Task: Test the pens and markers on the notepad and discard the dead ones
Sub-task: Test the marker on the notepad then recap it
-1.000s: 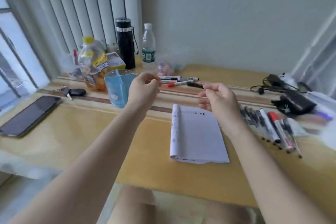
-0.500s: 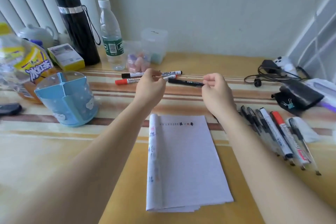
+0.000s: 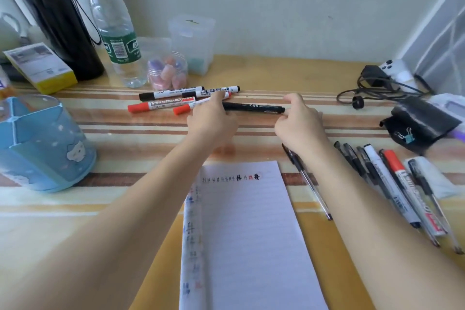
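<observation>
At mid-frame the left hand pinches the left end of a black pen and the right hand its right end, fingers curled; the notepad lies lower centre on the tabletop

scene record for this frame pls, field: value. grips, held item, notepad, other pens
left grip: holds left end of black pen
right grip: pinches its right end
black pen: roughly level, beyond the notepad
notepad: open, test marks in a row along the top
whiteboard markers: four, capped, lying behind left grip
pen row: lying right of notepad
pen holder: blue, far left
</observation>
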